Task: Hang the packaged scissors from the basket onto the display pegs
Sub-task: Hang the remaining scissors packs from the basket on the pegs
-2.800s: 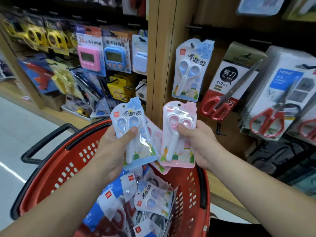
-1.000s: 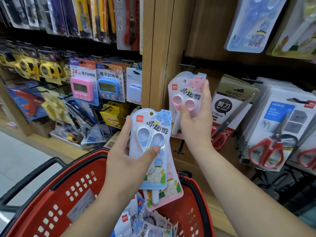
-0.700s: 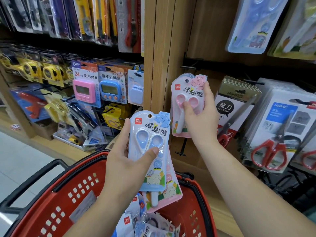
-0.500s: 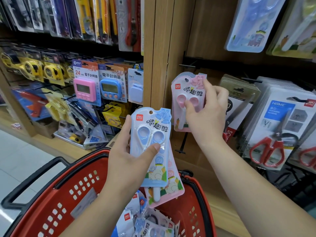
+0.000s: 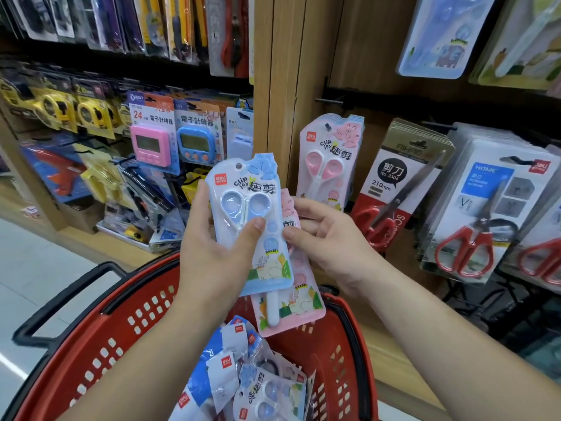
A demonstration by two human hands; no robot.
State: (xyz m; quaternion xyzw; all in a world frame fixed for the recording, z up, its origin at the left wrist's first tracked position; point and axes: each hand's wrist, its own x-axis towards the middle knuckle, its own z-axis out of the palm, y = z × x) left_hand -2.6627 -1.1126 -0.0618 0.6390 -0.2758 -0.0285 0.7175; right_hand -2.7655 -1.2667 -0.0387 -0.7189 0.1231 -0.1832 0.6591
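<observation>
My left hand [image 5: 218,256] grips a blue scissors pack [image 5: 252,220], thumb across its front, with a pink scissors pack [image 5: 291,302] stacked behind it. My right hand [image 5: 328,241] pinches the right edge of that pink pack, its thumb touching the blue pack's edge. Another pink scissors pack [image 5: 329,159] hangs on a display peg [image 5: 328,126] on the wooden panel, free of both hands. Below, the red basket [image 5: 100,329] holds several more packaged scissors [image 5: 267,393].
Larger red-handled scissors packs [image 5: 403,183] [image 5: 485,214] hang to the right of the peg. Timers [image 5: 151,138] and tape measures [image 5: 60,107] hang on the left section beyond a wooden upright [image 5: 282,74]. Above are more hanging packs [image 5: 440,34]. The floor [image 5: 36,268] shows at left.
My right hand let go of the pink pack, which now hangs on the peg, and came down to the packs in my left hand. My left hand stayed roughly in place.
</observation>
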